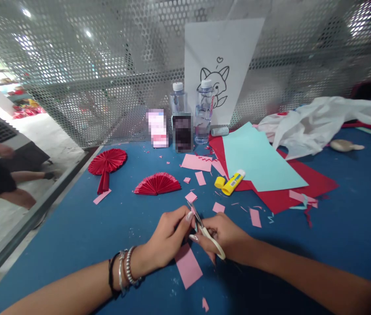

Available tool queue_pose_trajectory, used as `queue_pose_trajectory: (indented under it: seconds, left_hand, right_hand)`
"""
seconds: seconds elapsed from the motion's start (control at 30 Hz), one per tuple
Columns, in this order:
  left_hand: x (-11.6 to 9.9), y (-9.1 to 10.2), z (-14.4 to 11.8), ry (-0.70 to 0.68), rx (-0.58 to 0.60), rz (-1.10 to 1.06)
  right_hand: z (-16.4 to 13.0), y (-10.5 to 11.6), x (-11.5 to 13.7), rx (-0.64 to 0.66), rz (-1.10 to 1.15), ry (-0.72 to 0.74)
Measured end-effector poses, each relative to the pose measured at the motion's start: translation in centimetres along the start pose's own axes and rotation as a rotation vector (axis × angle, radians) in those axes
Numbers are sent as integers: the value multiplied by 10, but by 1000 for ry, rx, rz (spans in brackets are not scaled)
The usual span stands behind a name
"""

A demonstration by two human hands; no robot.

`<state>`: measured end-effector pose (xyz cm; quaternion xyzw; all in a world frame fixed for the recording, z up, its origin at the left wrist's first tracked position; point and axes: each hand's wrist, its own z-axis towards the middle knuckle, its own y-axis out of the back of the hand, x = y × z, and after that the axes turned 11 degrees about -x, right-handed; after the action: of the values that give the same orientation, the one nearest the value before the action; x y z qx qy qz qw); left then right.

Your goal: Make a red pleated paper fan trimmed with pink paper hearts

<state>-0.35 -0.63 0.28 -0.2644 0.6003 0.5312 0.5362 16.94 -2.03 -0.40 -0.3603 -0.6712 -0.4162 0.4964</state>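
The right hand [224, 238] grips scissors [205, 229]. The left hand [167, 240] pinches pink paper [188, 264] just beside the blades, above the worktop [73, 236].

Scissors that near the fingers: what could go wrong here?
The scissors in the right hand point at the left hand, whose fingertips pinch right at the blades, so a slip might nick them. The pink strip hangs loose under both hands and could twist, spoiling the cut.
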Motion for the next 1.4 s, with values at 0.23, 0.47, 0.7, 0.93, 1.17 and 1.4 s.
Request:
queue_pose_trajectory:
  seconds: [0.23, 0.47, 0.7, 0.93, 1.17, 1.4]
  left_hand:
    - [1, 2, 0, -178, 6, 165]
    - [6, 5, 3, -382, 5, 529]
    - [9, 6, 4, -503, -10, 644]
    - [8, 7, 2, -426, -106, 452]
    - [6, 4, 1, -420, -31, 403]
    - [9, 2, 2, -476, 7, 557]
  right_hand:
    - [1, 0, -4, 2, 10, 3]
    - [2, -1, -4, -6, -9, 11]
    - [2, -1, -5, -3, -24, 18]
    - [-1, -2, -3, -22, 158, -15]
    - [6, -1, -10, -257, 338, 50]
    - [6, -4, -6, -322, 314, 0]
